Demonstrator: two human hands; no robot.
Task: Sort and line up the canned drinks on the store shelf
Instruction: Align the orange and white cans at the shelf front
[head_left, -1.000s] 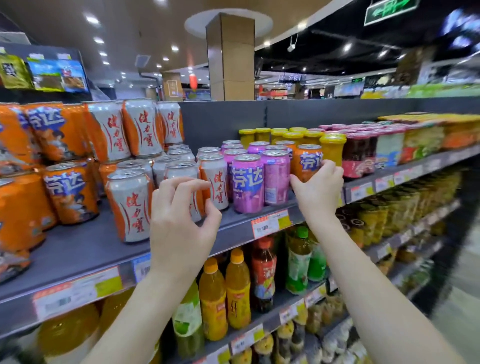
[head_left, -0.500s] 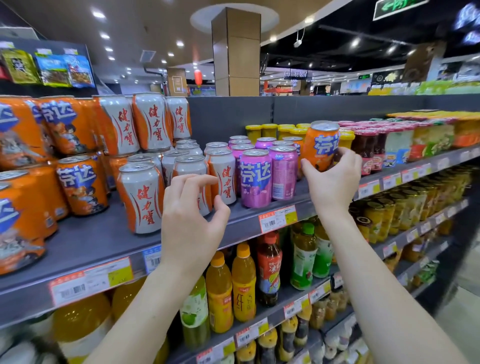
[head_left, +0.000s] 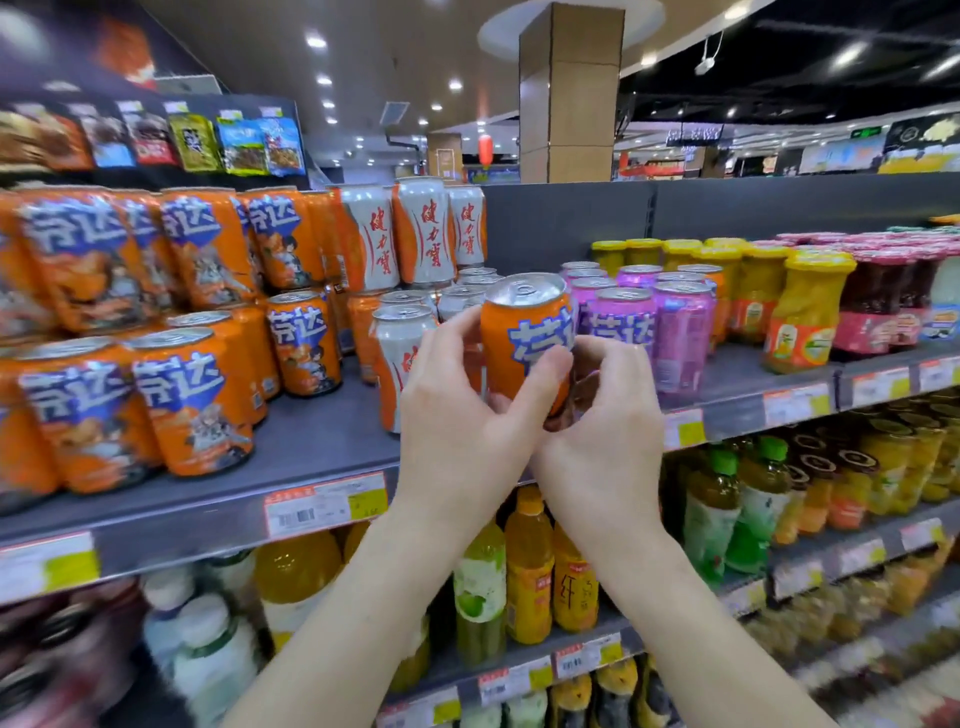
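Note:
An orange can (head_left: 524, 332) with blue lettering is held in the air in front of the grey shelf (head_left: 322, 441), tilted slightly. My left hand (head_left: 467, 415) grips its left side and front with thumb across the label. My right hand (head_left: 597, 415) curls around its lower right side. Behind it stand white-and-orange cans (head_left: 400, 353) and purple cans (head_left: 623, 322). More orange cans (head_left: 192, 395) of the same kind fill the shelf's left part, some stacked two high.
Yellow-lidded jars (head_left: 805, 312) and dark red jars (head_left: 878, 306) stand to the right on the same shelf. Bottled drinks (head_left: 530, 566) fill the shelf below. Snack packets (head_left: 234, 140) hang above left. Bare shelf surface lies between the orange cans and the white cans.
My right hand lifted the orange can from beside the purple cans and carried it left. My left hand closed on it. The view swung left.

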